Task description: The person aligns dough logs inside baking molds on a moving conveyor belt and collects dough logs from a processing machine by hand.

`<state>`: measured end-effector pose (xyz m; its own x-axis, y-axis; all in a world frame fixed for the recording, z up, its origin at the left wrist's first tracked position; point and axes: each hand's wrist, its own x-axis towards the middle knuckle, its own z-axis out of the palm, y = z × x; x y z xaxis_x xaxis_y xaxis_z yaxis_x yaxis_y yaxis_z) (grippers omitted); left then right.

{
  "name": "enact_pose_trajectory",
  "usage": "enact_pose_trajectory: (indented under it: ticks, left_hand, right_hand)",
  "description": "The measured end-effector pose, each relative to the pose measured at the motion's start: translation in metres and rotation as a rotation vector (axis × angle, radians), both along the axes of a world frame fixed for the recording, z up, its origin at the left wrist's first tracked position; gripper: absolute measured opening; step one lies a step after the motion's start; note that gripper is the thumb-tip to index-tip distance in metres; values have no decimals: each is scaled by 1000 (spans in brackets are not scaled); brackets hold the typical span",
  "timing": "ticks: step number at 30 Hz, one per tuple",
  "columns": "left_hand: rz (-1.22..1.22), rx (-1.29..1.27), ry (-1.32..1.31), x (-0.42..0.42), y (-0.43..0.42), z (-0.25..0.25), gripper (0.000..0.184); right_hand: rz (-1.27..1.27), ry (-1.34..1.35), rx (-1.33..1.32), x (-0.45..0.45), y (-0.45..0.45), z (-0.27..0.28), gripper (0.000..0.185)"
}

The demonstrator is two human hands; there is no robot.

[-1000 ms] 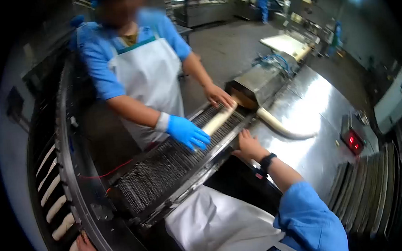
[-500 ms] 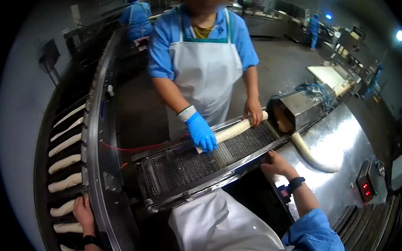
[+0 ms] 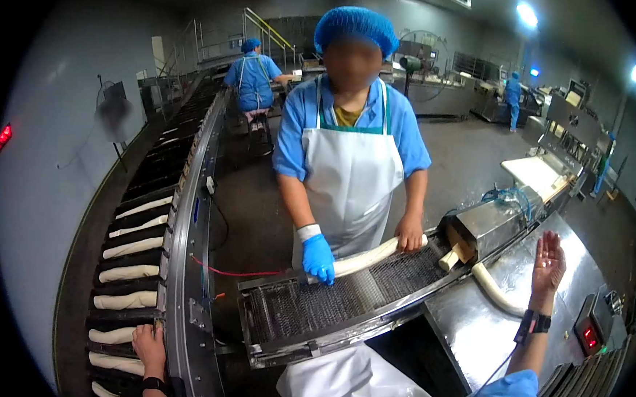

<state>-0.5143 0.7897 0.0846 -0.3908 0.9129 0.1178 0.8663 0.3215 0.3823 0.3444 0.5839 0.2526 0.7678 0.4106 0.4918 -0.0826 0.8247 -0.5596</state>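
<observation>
Currently, left hand (image 3: pixel 149 347) is resting beside a long pale dough strip (image 3: pixel 111 335), can't tell grip; right hand (image 3: pixel 548 264), well apart, is hovering fingers-extended over shiny steel table (image 3: pixel 464 328).

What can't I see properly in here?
All in the head view:
Left hand: palm hidden by the back of the hand.
Pale roll in the mouth of the metal housing: far end hidden inside.
Red display: digits too small and blurry.
Nearest white apron: cut off by the bottom edge.

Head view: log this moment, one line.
left hand: beside dough strip; right hand: open above metal table; co-worker's bare hand: on dough roll
</observation>
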Motion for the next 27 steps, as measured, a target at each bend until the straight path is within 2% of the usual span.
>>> enact_pose_trajectory:
  ticks: [1,3,4,7,11,13,17,19,20,23,25,26,27]
  left_hand:
    - [-3,12,-6,-1,2,-3,25]
    - [-11,93,29,-3,1,-7,25]
    - [-8,15,2,2,-1,6,27]
    - [-22,30,93,-6,0,-5,29]
    - [-33,17,84,-9,-1,-9,31]
    - [-69,8,63,-15,2,-15,31]
    - [-44,-4,54,-20,1,-18,30]
    - [-46,21,77,-15,-1,-7,29]
    - [-74,42,51,-12,-4,-1,30]
    - [-50,-83,173,0,-8,17,37]
    - [-50,-111,175,-1,-17,23,38]
    - [-33,-95,161,3,-8,23,39]
    - [0,-61,79,-10,-2,-2,38]
  right_hand:
    - [31,52,49,-15,-8,14,36]
    - [-2,-30,87,-21,-21,16,39]
    - [-36,-22,51,-18,-26,7,39]
    - [-80,-59,-98,-12,-28,-32,39]
    - [5,258,-343,-26,-10,-95,33]
    - [13,245,-481,-54,1,-123,29]
    - [225,475,-512,-115,12,-176,43]
    - [175,537,-714,-145,23,-186,54]
    - [216,507,-733,-161,22,-180,62]
    - [231,506,-719,-193,20,-151,61]
    - [236,547,-725,-191,7,-156,58]
    - [260,559,-693,-184,21,-155,56]
    - [217,608,-723,-182,25,-157,51]
